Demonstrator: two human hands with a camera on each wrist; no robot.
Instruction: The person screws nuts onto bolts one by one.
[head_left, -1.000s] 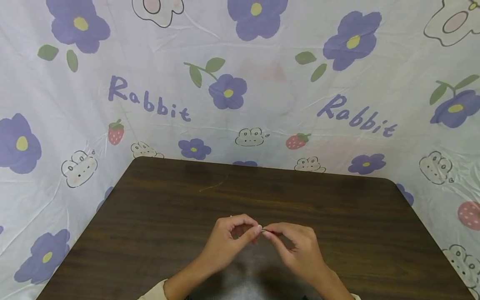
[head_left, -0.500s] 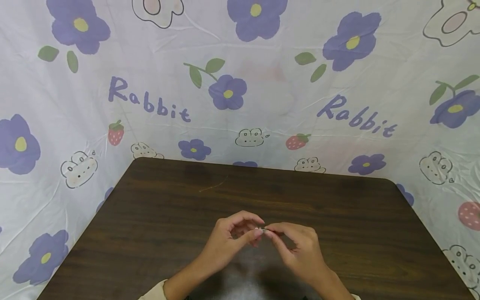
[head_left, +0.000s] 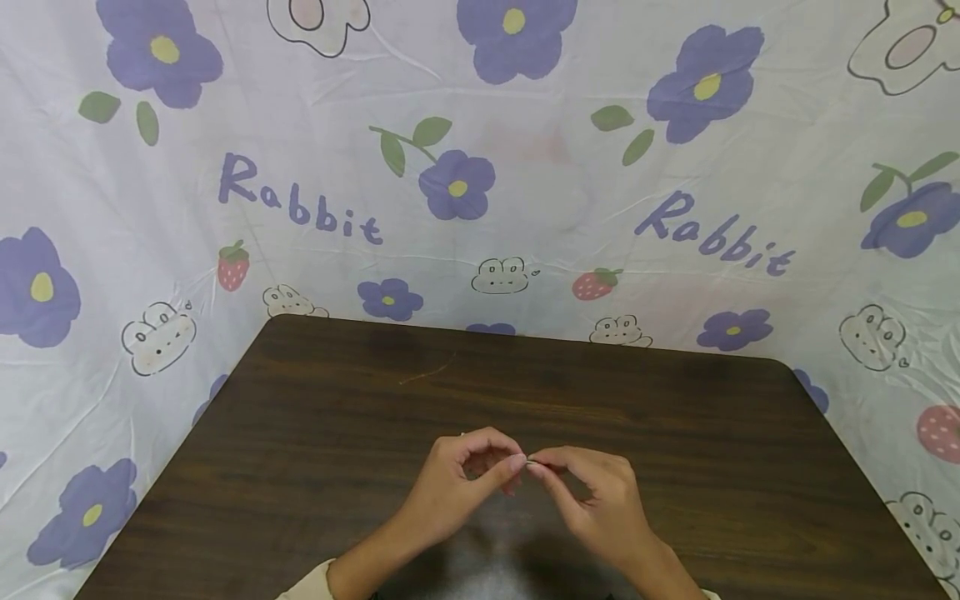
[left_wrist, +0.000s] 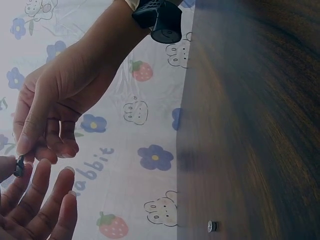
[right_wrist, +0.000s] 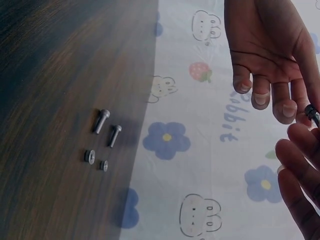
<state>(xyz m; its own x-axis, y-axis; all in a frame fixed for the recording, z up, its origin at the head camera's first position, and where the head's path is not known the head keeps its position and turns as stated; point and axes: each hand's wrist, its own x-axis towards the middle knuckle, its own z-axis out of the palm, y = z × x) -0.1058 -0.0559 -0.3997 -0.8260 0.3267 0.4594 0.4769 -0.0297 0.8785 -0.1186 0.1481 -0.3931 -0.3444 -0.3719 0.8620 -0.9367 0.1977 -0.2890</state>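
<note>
The left hand (head_left: 450,487) and right hand (head_left: 603,496) pinch a little metal piece (left_wrist: 19,166) with their fingers (head_left: 558,456), above the brown counter (head_left: 285,442).

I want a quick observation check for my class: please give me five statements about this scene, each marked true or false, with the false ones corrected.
1. The left hand and right hand meet above the table at a small metal part. True.
2. One hand lies flat on the table. False: both are raised, with fingertips at the part.
3. The right wrist view shows two bolts lying on the table. True.
4. In that view, rings are threaded onto both bolts. False: the two ring-shaped pieces lie apart from them.
5. The cloth behind is plain. False: the cloth is printed with purple flowers.
</note>
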